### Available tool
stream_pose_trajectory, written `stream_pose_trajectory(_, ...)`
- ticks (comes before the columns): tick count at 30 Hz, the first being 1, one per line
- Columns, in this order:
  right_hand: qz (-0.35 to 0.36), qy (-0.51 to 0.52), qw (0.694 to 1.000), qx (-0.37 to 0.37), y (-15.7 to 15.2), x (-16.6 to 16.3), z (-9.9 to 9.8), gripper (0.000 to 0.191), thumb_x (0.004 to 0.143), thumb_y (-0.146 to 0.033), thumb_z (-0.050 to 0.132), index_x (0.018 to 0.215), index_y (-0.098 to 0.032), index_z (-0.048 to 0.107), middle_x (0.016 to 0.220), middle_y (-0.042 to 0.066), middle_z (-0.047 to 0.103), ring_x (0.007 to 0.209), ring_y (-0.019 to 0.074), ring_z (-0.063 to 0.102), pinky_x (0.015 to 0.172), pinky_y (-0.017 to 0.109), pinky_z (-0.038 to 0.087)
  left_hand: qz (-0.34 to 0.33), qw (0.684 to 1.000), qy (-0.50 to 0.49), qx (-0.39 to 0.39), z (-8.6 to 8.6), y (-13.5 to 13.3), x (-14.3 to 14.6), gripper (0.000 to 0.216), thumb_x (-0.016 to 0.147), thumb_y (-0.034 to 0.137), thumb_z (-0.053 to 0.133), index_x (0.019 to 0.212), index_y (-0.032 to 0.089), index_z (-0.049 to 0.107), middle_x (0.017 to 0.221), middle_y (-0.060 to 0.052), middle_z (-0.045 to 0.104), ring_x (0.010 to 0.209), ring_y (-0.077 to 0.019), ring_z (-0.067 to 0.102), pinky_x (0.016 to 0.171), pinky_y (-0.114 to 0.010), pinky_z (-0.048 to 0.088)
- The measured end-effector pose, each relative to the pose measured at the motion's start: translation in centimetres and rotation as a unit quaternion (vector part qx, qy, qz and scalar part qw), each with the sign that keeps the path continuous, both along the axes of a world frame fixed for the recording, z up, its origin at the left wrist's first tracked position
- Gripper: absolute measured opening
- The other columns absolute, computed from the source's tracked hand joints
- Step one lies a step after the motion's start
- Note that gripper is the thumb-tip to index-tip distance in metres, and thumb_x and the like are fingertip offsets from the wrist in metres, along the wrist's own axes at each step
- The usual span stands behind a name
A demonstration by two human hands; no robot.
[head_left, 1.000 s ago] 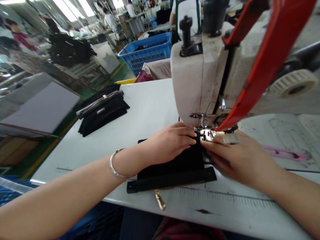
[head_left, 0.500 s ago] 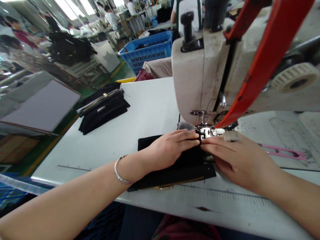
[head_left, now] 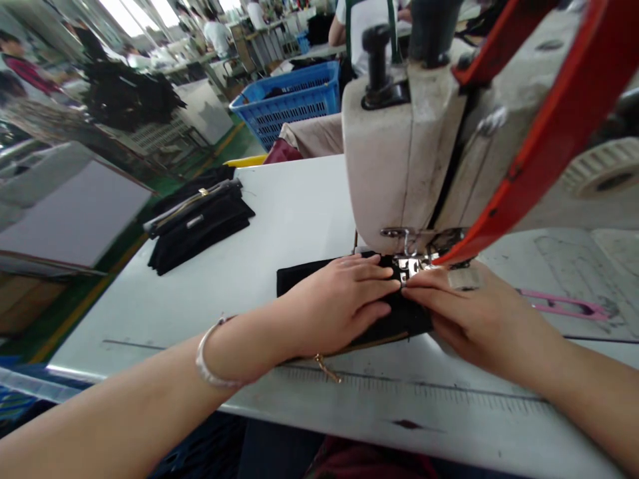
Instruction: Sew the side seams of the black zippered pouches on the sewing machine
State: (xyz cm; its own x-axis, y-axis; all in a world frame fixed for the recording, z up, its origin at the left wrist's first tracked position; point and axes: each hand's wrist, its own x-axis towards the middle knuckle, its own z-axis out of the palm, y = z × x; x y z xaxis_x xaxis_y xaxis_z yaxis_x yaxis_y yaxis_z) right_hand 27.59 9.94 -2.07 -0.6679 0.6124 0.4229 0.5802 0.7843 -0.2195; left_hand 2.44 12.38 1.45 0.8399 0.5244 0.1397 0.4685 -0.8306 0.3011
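A black fabric piece with a gold zipper point(head_left: 299, 276) lies on the white table under the presser foot point(head_left: 410, 267) of a sewing machine point(head_left: 384, 153). My left hand point(head_left: 344, 299) rests flat on top of it, fingers stretched toward the foot. At the fabric's right edge, my right hand point(head_left: 464, 306) has its fingers pressed together on the cloth close to the foot; its thumb is mostly hidden. The gold zipper pull point(head_left: 328, 368) hangs over the near edge, above a printed ruler scale point(head_left: 449, 392).
A stack of black zippered pieces point(head_left: 200, 223) lies at the table's left. A pink thread snipper point(head_left: 564, 305) is on the right. The machine's red bar point(head_left: 539, 146) slants above my right hand. Beyond the table stand a blue crate point(head_left: 289, 100) and several people at work.
The black fabric has moved away from me, farther under the foot, its near zipper edge now higher. My left hand lies flatter with fingers more spread. The zipper pull has swung out.
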Motion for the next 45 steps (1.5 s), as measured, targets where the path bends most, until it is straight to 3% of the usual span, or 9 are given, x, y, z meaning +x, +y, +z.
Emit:
stream_pose_trajectory(2, 0.012, 0.017, 1.000, -0.005, 0.2, 0.4, 0.0, 0.024, 0.092, -0.012, 0.054, 0.111, -0.017, 0.069, 0.109, 0.010, 0.072, 0.096, 0.0260, 0.062, 0.080, 0.042, 0.047, 0.025, 1.000, 0.004, -0.016, 0.6, -2.0, 0.5, 0.054, 0.094, 0.050, 0.065, 0.132, 0.012, 0.060, 0.130, -0.014, 0.066, 0.120, -0.0282, 0.062, 0.107, -0.046, 0.053)
stream_pose_trajectory(3, 0.018, 0.023, 1.000, -0.005, 0.4, 0.6, -0.1, 0.023, 0.092, -0.012, 0.055, 0.108, -0.018, 0.070, 0.105, 0.008, 0.073, 0.093, 0.0247, 0.062, 0.079, 0.041, 0.046, 0.045, 0.999, 0.008, -0.011, 0.6, -2.9, 0.7, 0.058, 0.090, 0.051, 0.069, 0.131, 0.011, 0.060, 0.125, -0.014, 0.067, 0.116, -0.0296, 0.062, 0.103, -0.048, 0.055)
stream_pose_trajectory(7, 0.035, 0.017, 0.999, -0.004, 0.6, 0.8, -0.3, 0.025, 0.092, -0.011, 0.055, 0.106, -0.022, 0.073, 0.103, 0.006, 0.073, 0.091, 0.0237, 0.062, 0.080, 0.042, 0.042, 0.094, 0.995, 0.003, 0.019, -0.5, -5.1, 1.2, 0.035, 0.095, 0.032, 0.066, 0.124, 0.012, 0.063, 0.114, -0.012, 0.067, 0.104, -0.0257, 0.063, 0.095, -0.044, 0.059)
stream_pose_trajectory(12, 0.022, -0.015, 1.000, 0.007, 0.4, 0.4, 0.1, 0.021, 0.094, -0.015, 0.055, 0.099, -0.021, 0.075, 0.105, 0.007, 0.073, 0.092, 0.0231, 0.062, 0.082, 0.041, 0.040, 0.071, 0.996, -0.028, 0.051, -1.4, -5.4, 1.1, 0.029, 0.100, 0.025, 0.057, 0.127, 0.012, 0.061, 0.125, -0.012, 0.067, 0.123, -0.0250, 0.060, 0.107, -0.042, 0.054)
stream_pose_trajectory(16, 0.037, 0.012, 0.999, 0.019, 0.0, 0.2, 0.3, 0.026, 0.097, -0.013, 0.050, 0.110, -0.017, 0.073, 0.111, 0.006, 0.075, 0.093, 0.0221, 0.064, 0.083, 0.040, 0.042, 0.061, 0.996, -0.033, 0.061, -1.6, -5.5, 0.9, 0.033, 0.098, 0.024, 0.060, 0.128, 0.010, 0.061, 0.129, -0.012, 0.067, 0.125, -0.0244, 0.060, 0.109, -0.039, 0.053)
stream_pose_trajectory(31, -0.042, -0.067, 0.997, -0.007, 0.2, -0.5, -0.5, 0.033, 0.091, -0.013, 0.050, 0.121, -0.016, 0.064, 0.106, 0.010, 0.067, 0.095, 0.0303, 0.058, 0.081, 0.045, 0.043, 0.051, 0.990, -0.085, 0.104, -3.0, -0.9, 0.8, 0.027, 0.095, 0.027, 0.064, 0.117, 0.011, 0.066, 0.118, -0.010, 0.072, 0.110, -0.0232, 0.068, 0.101, -0.039, 0.057)
stream_pose_trajectory(38, -0.029, -0.030, 0.999, -0.004, 0.5, -0.5, -0.5, 0.040, 0.089, -0.009, 0.053, 0.128, -0.016, 0.059, 0.116, 0.012, 0.067, 0.102, 0.0304, 0.059, 0.083, 0.044, 0.046, 0.047, 0.989, -0.090, 0.106, -3.2, 0.8, 0.5, 0.026, 0.097, 0.031, 0.061, 0.115, 0.015, 0.069, 0.116, -0.010, 0.074, 0.109, -0.0232, 0.070, 0.099, -0.040, 0.058)
stream_pose_trajectory(41, -0.030, -0.004, 0.999, 0.023, 0.5, -0.1, -0.2, 0.033, 0.089, -0.010, 0.054, 0.121, -0.015, 0.062, 0.109, 0.012, 0.069, 0.098, 0.0295, 0.060, 0.082, 0.043, 0.046, 0.038, 0.988, -0.104, 0.110, -3.4, 1.0, 0.5, 0.026, 0.096, 0.030, 0.062, 0.114, 0.013, 0.070, 0.116, -0.010, 0.074, 0.111, -0.0225, 0.069, 0.101, -0.038, 0.057)
stream_pose_trajectory(45, -0.119, 0.006, 0.991, 0.061, 0.7, 0.7, 0.1, 0.011, 0.090, -0.018, 0.056, 0.096, -0.016, 0.064, 0.092, 0.013, 0.068, 0.088, 0.0298, 0.060, 0.080, 0.044, 0.047, 0.007, 0.986, -0.112, 0.126, -3.8, 2.1, -0.1, 0.027, 0.098, 0.036, 0.062, 0.113, 0.015, 0.070, 0.116, -0.009, 0.074, 0.110, -0.0208, 0.069, 0.101, -0.037, 0.057)
